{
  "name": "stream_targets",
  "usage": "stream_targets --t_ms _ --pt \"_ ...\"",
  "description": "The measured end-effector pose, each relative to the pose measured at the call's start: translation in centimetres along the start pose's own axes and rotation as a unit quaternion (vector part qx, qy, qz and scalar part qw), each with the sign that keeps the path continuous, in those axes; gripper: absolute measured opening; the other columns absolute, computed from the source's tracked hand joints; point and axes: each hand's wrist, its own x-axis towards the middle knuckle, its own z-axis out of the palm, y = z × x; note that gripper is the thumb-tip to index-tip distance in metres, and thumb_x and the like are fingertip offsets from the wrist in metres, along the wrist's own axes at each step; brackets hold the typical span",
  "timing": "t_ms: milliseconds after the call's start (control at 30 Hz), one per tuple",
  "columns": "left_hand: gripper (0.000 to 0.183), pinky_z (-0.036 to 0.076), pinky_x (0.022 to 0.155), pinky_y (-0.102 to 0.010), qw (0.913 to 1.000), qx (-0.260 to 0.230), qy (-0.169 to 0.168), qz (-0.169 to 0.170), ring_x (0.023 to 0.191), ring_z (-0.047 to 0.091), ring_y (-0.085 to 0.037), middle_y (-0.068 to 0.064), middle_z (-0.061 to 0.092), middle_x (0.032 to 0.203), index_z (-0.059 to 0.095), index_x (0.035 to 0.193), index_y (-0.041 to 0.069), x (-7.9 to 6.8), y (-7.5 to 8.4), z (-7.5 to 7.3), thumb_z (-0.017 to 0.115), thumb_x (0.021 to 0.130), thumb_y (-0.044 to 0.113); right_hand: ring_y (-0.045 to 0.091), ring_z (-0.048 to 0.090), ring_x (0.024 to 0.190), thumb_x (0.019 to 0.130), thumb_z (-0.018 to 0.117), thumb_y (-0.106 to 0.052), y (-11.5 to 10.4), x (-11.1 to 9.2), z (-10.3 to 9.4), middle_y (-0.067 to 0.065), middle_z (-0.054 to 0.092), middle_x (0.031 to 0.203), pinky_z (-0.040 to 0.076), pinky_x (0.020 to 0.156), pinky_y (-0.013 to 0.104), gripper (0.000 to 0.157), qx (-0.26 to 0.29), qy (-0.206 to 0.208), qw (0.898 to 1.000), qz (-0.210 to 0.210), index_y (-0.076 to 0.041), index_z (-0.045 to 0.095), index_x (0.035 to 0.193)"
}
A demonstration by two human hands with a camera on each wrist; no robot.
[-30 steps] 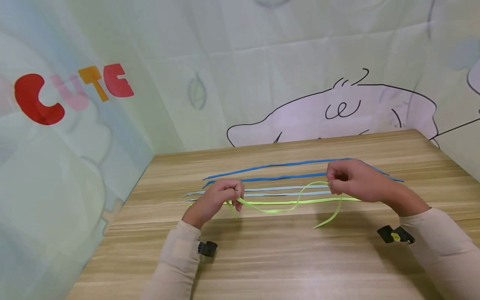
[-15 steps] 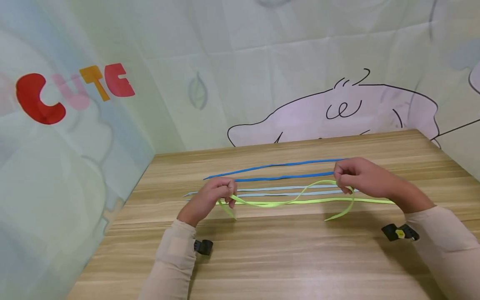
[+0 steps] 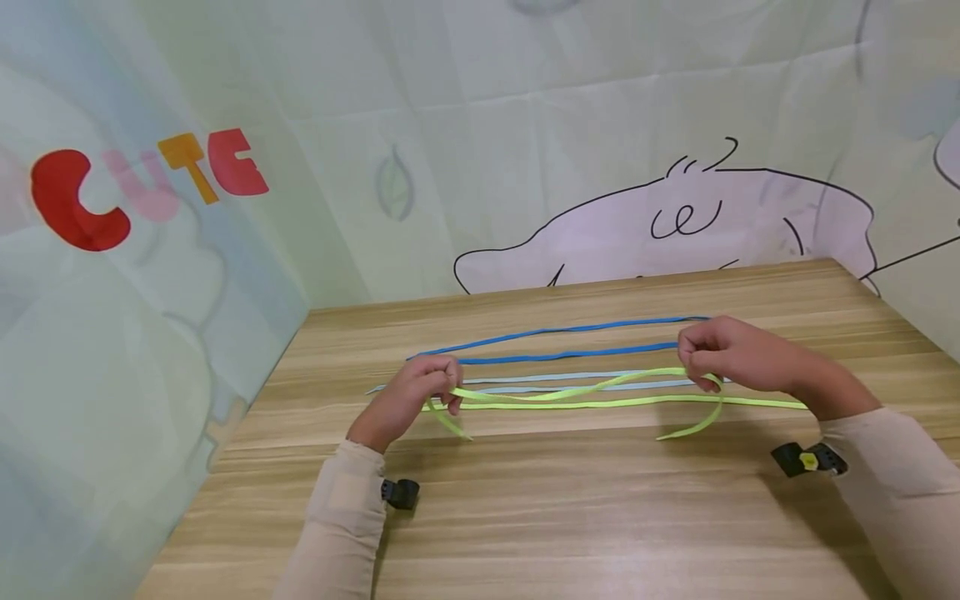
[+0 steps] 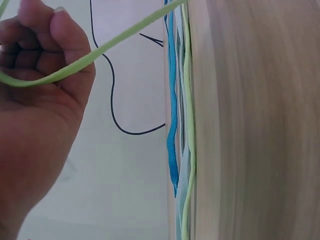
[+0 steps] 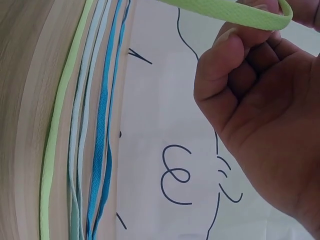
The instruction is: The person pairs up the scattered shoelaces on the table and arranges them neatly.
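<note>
A flat lime-green shoelace (image 3: 525, 397) hangs between my two hands above the table, sagging slightly at the left. My left hand (image 3: 411, 398) pinches it near one end, and a short tail dangles below the fingers. My right hand (image 3: 738, 358) pinches it near the other end, whose tail curls down and to the left. In the right wrist view the lace (image 5: 235, 12) loops over the curled fingers. A second lime-green shoelace (image 3: 622, 403) lies straight on the table under the held one. Behind it lie two pale blue laces (image 3: 555, 377), partly covered from view.
Two darker blue laces (image 3: 570, 353) stretch across the wooden table (image 3: 525, 517) farther back, their right parts hidden behind my right hand. A printed cloth (image 3: 562, 150) hangs along the table's back and left edges. Black wrist cameras (image 3: 810, 459) sit on both sleeves.
My hands have moved apart, the left one leftward and the right one rightward. The held lace has gone from a deep wave to a straighter line between them.
</note>
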Motion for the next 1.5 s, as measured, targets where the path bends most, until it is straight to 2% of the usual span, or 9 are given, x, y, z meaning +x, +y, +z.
stream_targets --t_ms 300,500,733,833,1000,1233,1500 --pt "0.018 0.053 0.074 -0.048 1.0 -0.002 0.003 -0.005 0.07 0.057 -0.04 -0.015 0.042 0.073 0.038 0.071 -0.004 -0.2 -0.2 -0.3 0.034 0.088 0.0 0.02 0.049 0.058 0.089 0.047 0.006 -0.2 -0.3 -0.4 0.003 0.051 0.069 0.042 0.057 0.034 0.021 -0.01 -0.008 1.0 -0.003 -0.009 0.051 0.075" --pt "0.02 0.053 0.075 -0.049 0.9998 -0.004 -0.002 -0.017 0.073 0.057 -0.043 -0.013 0.043 0.073 0.042 0.073 0.001 -0.4 -0.1 -0.5 0.038 0.092 0.003 0.017 0.049 0.059 0.093 0.052 0.001 -0.2 -0.7 -0.7 -0.001 0.048 0.068 0.043 0.058 0.032 0.017 -0.009 -0.014 1.0 0.011 -0.008 0.052 0.079" --pt "0.025 0.051 0.076 -0.044 0.9996 0.003 -0.008 -0.029 0.072 0.058 -0.032 -0.009 0.044 0.074 0.046 0.074 0.001 -0.5 0.0 -0.9 0.048 0.097 0.01 0.02 0.049 0.059 0.096 0.053 0.001 0.0 -1.0 -1.2 0.004 0.047 0.065 0.043 0.057 0.033 0.012 0.014 -0.027 0.999 0.01 0.0 0.054 0.084" --pt "0.029 0.051 0.077 -0.043 0.9994 0.015 -0.008 -0.029 0.072 0.059 -0.031 -0.011 0.048 0.074 0.048 0.073 0.001 -0.6 -0.2 -1.1 0.052 0.099 0.013 0.02 0.05 0.059 0.097 0.054 0.001 0.1 -1.1 -1.3 0.004 0.048 0.065 0.043 0.057 0.033 0.01 0.018 -0.032 0.999 0.014 0.001 0.055 0.087" --pt "0.032 0.05 0.081 -0.043 0.9983 0.038 -0.008 -0.044 0.077 0.062 -0.035 -0.014 0.057 0.077 0.052 0.076 0.002 -0.9 -0.4 -1.5 0.057 0.101 0.021 0.019 0.05 0.062 0.097 0.054 0.001 0.3 -1.3 -1.4 0.003 0.048 0.068 0.043 0.058 0.033 0.008 0.015 -0.031 0.999 0.032 0.001 0.056 0.089" --pt "0.027 0.052 0.088 -0.048 0.9968 0.025 -0.018 -0.074 0.084 0.065 -0.045 -0.018 0.061 0.087 0.055 0.082 0.002 -1.2 -0.7 -1.9 0.063 0.098 0.022 0.02 0.054 0.072 0.099 0.057 -0.004 1.0 -1.9 -1.3 0.005 0.054 0.077 0.045 0.063 0.033 0.008 -0.003 -0.019 0.998 0.065 -0.003 0.059 0.091" --pt "0.022 0.051 0.091 -0.046 0.9954 0.035 -0.023 -0.086 0.085 0.066 -0.044 -0.019 0.06 0.088 0.059 0.092 0.002 -1.6 -0.6 -2.6 0.066 0.098 0.022 0.02 0.055 0.067 0.1 0.058 -0.006 1.4 -2.4 -1.3 0.002 0.054 0.075 0.048 0.061 0.032 0.005 -0.014 0.005 0.997 0.079 -0.003 0.062 0.1"
